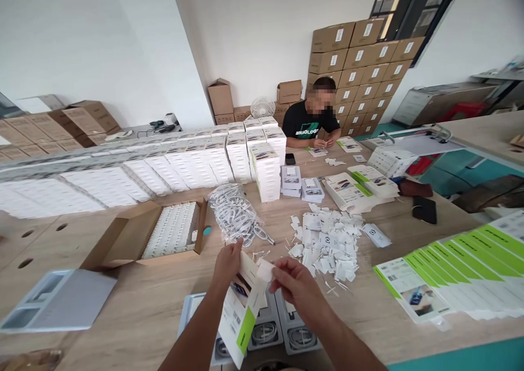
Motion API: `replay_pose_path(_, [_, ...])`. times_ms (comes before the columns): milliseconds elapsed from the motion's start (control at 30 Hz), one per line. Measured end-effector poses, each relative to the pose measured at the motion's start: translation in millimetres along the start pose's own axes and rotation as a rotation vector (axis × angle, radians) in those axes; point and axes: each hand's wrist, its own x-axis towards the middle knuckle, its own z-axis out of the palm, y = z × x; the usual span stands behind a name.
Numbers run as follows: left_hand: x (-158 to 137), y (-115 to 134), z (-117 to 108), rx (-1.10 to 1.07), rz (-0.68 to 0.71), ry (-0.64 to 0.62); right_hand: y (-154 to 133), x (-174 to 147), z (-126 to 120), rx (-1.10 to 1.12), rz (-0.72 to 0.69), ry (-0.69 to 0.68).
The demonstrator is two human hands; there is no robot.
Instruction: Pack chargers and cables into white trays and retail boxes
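Note:
My left hand is closed round the upper edge of a white and green printed carton, held tilted in front of me. Between the thumb and fingers of my right hand is a small white tag, close to the carton's upper edge. Whether the tag touches the carton I cannot tell. Below my hands lie grey plastic trays with coiled cables in them, partly hidden by the carton and my arms. Beyond my right hand spreads a heap of small white tags.
Bundled cables lie beyond my left hand, beside an open cardboard box. Fanned flat cartons cover the right side. Stacked white boxes line the back. A co-worker sits across the table, hands over small items.

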Motion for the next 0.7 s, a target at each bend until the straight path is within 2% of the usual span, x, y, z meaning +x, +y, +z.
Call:
replay_pose_path(100, [3,5,1,-0.04,-0.013,0.013,7,0,12,-0.163,-0.101,0.038])
replay_pose_path(233, [-4,19,-8,-0.118,-0.01,-0.056,4,18,0,-0.212,-0.193,0.157])
replay_pose_path(300, [-12,27,-18,-0.163,0.02,-0.177,-3,27,-11,-0.173,-0.198,0.18])
replay_pose_path(367, [-19,35,-28,-0.21,0.066,-0.35,-11,33,-19,-0.142,-0.197,0.174])
replay_pose_path(467, [-27,44,-41,-0.283,0.131,-0.546,-24,34,-24,-0.175,-0.22,0.154])
replay_pose_path(533, [-30,48,-47,-0.336,0.151,-0.562,-33,29,-22,-0.256,-0.275,0.194])
replay_pose_path(600, [-31,53,-52,-0.396,0.157,-0.524,-44,23,-18,-0.4,-0.368,0.224])
replay_pose_path(700, [-32,66,-59,-0.486,0.174,-0.482,-64,15,-14,-0.737,-0.587,0.145])
